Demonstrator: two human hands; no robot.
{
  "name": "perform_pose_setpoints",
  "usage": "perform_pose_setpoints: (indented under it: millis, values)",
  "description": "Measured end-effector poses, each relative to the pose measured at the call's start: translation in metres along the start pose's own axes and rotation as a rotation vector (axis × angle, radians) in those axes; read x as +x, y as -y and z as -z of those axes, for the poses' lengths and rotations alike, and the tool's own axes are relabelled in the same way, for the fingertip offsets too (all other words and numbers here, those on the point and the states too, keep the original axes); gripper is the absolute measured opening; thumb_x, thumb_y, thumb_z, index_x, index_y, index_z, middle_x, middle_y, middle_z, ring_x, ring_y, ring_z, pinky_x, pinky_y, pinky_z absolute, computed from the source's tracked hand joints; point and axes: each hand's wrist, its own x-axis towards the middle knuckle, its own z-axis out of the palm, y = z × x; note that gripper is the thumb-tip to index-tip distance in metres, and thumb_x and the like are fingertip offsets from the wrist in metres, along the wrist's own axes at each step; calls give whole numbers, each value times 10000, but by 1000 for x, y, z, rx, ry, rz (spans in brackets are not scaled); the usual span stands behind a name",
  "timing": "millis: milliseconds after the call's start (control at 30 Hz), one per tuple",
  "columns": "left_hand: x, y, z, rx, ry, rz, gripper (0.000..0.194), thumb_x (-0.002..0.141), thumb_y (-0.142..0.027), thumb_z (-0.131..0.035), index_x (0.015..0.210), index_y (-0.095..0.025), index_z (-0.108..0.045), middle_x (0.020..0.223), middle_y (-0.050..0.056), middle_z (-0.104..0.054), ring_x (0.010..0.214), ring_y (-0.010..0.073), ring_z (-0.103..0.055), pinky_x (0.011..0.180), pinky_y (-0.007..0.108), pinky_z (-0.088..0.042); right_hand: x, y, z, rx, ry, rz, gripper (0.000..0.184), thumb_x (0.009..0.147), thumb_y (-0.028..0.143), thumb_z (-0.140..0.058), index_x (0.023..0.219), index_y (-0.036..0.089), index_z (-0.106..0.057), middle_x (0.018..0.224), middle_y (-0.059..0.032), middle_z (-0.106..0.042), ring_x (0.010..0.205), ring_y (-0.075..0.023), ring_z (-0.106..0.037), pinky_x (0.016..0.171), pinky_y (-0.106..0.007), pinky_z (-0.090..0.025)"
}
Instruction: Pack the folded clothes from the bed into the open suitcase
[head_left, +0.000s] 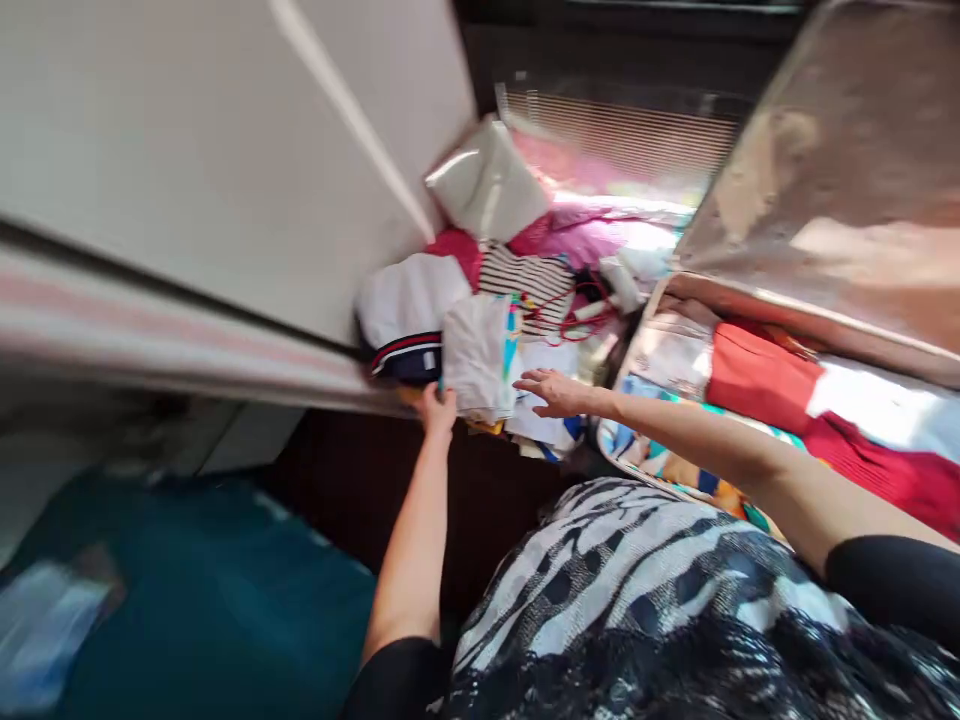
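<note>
My left hand (437, 409) grips the lower left edge of a folded white cloth (480, 355) with a turquoise stripe, lying on a heap of clothes. My right hand (553, 391) lies flat with fingers stretched out on the white fabric just right of that cloth. Beside them sit a white garment with a navy and red band (405, 320) and a black-and-white striped top (529, 280). The picture is smeared by motion.
A white cupboard door or panel (225, 150) stands at the left. An open suitcase (787, 400) with red and patterned clothes lies at the right, its shiny lid (847, 190) raised. A white packet (487, 185) and pink fabric (585, 235) lie behind the heap. Teal cloth (195, 600) covers the lower left.
</note>
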Motion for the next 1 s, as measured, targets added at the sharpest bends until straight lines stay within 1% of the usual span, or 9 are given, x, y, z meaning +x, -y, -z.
perform_pose_setpoints:
  millis: [100,167,233,400,533,633,733,867,1000]
  values:
    - [-6,-14,-21,60,-221,-131,463,989,-239,-613,1446,-173,-650,1515,220,-615,1553,417,-496,1322,620,-396,-107,-22,-1,325,-388,-337,423,899,254,-786,1305,139,-761,1212,-110,-800,1117,-196,-764,1095,-383,-617]
    - [-17,-29,-43,-7,-313,-303,433,929,-294,-635,1356,-247,-691,1439,160,-663,1480,428,-574,1234,603,-505,-190,-36,-6,438,-663,-654,248,922,309,-743,1133,179,-753,1016,-25,-805,953,-111,-766,1024,-332,-641]
    - [-39,-54,-72,-137,-278,-474,390,894,-316,-648,1276,-268,-711,1398,141,-675,1381,430,-646,1091,586,-605,-275,-45,-14,440,-847,-904,146,923,306,-714,1048,232,-729,968,-12,-811,909,-121,-777,986,-340,-664]
    - [-133,-130,-175,-316,238,-769,271,923,-266,-670,1171,-179,-736,1284,171,-696,1180,292,-725,938,416,-665,-464,-64,-47,412,-1126,-1412,151,819,261,-689,956,211,-726,1077,-152,-831,1063,-325,-802,1091,-526,-626]
    - [-213,-160,-265,-247,756,-636,174,921,-208,-701,1082,-177,-758,1126,114,-765,1009,215,-768,920,343,-650,-563,-85,-69,397,-1169,-1688,320,807,247,-710,1111,150,-735,1238,-259,-779,1272,-414,-726,1232,-618,-504]
    - [-264,-159,-319,-14,1002,-620,163,923,-162,-707,1073,-163,-770,1049,103,-788,948,219,-770,942,374,-643,-598,-103,-80,389,-1149,-1716,417,792,241,-764,1202,182,-724,1333,-266,-733,1418,-440,-634,1298,-637,-433]
    - [-299,-150,-356,280,1082,-867,243,922,-157,-737,1160,-158,-781,1179,128,-766,1078,254,-757,1065,432,-613,-602,-115,-94,379,-1028,-1572,325,831,229,-757,1155,258,-739,1295,-187,-764,1373,-396,-660,1286,-589,-459]
    - [-314,-137,-374,569,970,-1091,318,934,-186,-762,1251,-157,-760,1328,167,-680,1318,306,-674,1222,475,-520,-567,-109,-117,506,-826,-1316,101,907,317,-747,967,237,-757,1080,-120,-815,1123,-336,-753,1110,-506,-563]
    - [-307,-127,-358,669,756,-970,400,966,-205,-734,1366,-191,-719,1504,196,-612,1469,346,-576,1259,514,-470,-512,-96,-128,616,-675,-1207,285,924,459,-785,977,181,-753,1033,-125,-814,1014,-287,-768,938,-372,-577]
